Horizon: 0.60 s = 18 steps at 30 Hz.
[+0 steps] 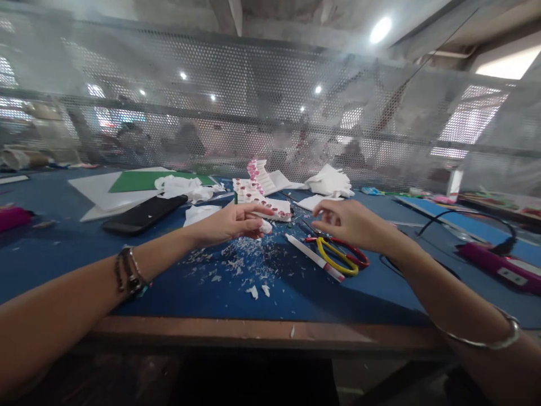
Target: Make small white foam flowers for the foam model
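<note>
My left hand (236, 221) is closed, with a small crumpled bit of white tissue (265, 226) at its fingertips. To its right, my right hand (344, 220) hovers with fingers curled but apart; nothing shows between them. Just below that hand lie looped yellow handles (333, 259) and red handles (361, 258); the tool heads are hard to make out. A slim white tube (313, 256) with a pinkish end rests beside them. White strips (262, 202) dotted with dark red pieces lie beyond my hands. Small white shreds (240, 259) cover the blue surface beneath.
A black phone (143, 215) lies left, near a green sheet (143, 180) and crumpled white tissue (186, 187). A stack of white tissue (329, 181) sits behind my right hand. At right is a purple power strip (499, 268) with a black cable. A perforated metal screen (253, 107) stands behind.
</note>
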Available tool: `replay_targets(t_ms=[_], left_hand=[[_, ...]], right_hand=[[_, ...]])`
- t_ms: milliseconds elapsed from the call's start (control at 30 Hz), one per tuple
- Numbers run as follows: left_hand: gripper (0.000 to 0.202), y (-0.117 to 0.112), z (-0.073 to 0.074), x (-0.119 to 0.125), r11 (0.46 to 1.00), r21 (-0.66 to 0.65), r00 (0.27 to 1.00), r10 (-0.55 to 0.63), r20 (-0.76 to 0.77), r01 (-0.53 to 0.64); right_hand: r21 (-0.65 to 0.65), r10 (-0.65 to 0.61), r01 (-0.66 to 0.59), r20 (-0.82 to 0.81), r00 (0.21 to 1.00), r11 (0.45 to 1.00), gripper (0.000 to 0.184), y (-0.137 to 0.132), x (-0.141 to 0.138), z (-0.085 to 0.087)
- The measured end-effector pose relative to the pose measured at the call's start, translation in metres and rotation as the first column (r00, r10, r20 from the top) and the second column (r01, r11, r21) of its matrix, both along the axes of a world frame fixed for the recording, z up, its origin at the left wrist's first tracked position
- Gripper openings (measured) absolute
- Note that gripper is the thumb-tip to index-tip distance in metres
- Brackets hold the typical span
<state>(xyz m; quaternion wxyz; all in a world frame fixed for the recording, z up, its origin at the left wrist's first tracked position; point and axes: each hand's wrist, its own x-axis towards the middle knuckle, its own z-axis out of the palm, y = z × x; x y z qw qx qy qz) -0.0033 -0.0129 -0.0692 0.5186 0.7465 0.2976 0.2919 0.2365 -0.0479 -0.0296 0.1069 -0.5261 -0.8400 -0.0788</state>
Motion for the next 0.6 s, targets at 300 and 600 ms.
replay_targets(t_ms=[300,600], left_hand=[[0.043,-0.003,-0.004,0.005,0.995,-0.007,0.993,-0.096,0.063,0.097],[0.034,0.002,-0.004,0.002,0.999,0.019,0.992,-0.048,0.117,0.046]], right_hand=[[0.158,0.523,-0.499,-0.217,0.824,0.852,0.014,0.004,-0.058,-0.014],[0.177,0.486,-0.463,-0.487,0.725,0.868,0.013,0.004,-0.05,-0.026]])
